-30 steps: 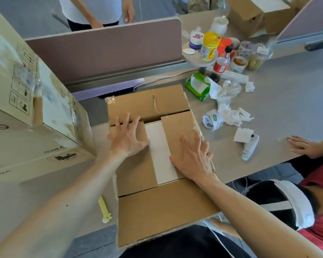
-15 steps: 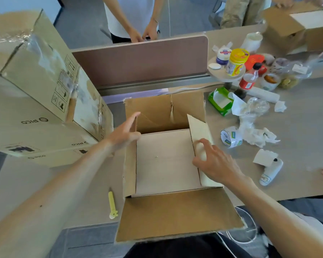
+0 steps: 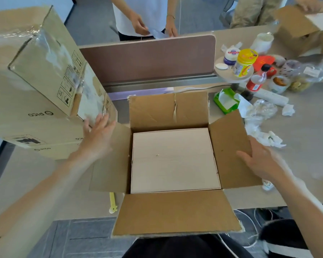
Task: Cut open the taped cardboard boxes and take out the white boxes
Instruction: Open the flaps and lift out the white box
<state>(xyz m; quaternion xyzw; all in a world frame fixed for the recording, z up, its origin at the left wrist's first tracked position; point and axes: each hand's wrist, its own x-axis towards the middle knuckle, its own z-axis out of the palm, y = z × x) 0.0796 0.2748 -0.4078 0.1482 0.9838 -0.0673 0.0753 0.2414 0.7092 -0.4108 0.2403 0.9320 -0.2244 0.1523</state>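
My left hand (image 3: 99, 133) and right hand (image 3: 259, 161), flat-fingered, spread the open cardboard box (image 3: 173, 213); white box (image 3: 173, 161) unlifted, upper-left boxes (image 3: 35, 71) taped.

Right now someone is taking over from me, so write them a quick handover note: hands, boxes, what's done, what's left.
Left hand: open, over the left flap, beside the taped cartons.
Right hand: open, flat on the right flap.
The cardboard box has all four flaps out; the white box lies inside.
Done: this box is cut open.
Left: lift the white box out, then cut the taped cartons.
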